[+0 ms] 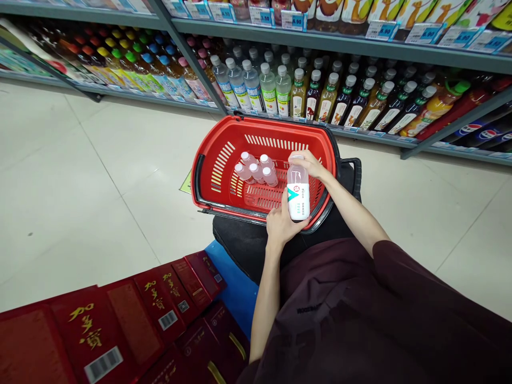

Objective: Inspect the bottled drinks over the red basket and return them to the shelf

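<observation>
Over red basket [208,176]: one bottle [298,193], upright, left hand [282,224] cupping its base, right hand [310,162] closed around its cap; five bottles [256,169] inside.

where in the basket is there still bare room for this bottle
The red basket has bare floor along its near wall and right side, under the bottle in both hands. Its far-left middle is crowded with five small bottles.
</observation>
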`<state>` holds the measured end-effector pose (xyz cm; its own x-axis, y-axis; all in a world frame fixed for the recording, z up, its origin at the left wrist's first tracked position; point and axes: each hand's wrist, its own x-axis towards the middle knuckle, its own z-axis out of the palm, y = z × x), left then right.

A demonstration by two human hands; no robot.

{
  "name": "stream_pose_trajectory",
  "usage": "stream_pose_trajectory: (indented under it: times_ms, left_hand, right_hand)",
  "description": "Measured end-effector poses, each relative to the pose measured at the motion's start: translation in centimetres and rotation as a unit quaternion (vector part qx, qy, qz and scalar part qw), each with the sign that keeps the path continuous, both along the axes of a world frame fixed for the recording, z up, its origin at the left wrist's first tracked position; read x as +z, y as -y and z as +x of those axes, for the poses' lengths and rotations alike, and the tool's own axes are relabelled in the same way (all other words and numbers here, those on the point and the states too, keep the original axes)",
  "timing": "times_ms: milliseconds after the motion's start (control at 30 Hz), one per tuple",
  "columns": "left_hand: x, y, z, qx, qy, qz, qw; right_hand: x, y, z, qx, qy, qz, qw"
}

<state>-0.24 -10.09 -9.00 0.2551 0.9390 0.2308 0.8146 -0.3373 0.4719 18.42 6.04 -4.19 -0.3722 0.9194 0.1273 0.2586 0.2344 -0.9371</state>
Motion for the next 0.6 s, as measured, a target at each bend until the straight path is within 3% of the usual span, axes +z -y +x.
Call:
stream_pose_trajectory:
  times_ms: [333,600]
  left_hand:
    - [-0.2,0.2,-0.2,0.002,0.043,0.036,0.998]
    - [-0.3,0.5,-1.1,-0.019,0.164,0.056,0.985]
  right_hand:
    - [0.2,0.1,0.1,0.004,-0.01,-0.004,1.0]
    - [1.1,0.7,0.1,0.05,-0.055,-0.044,0.996]
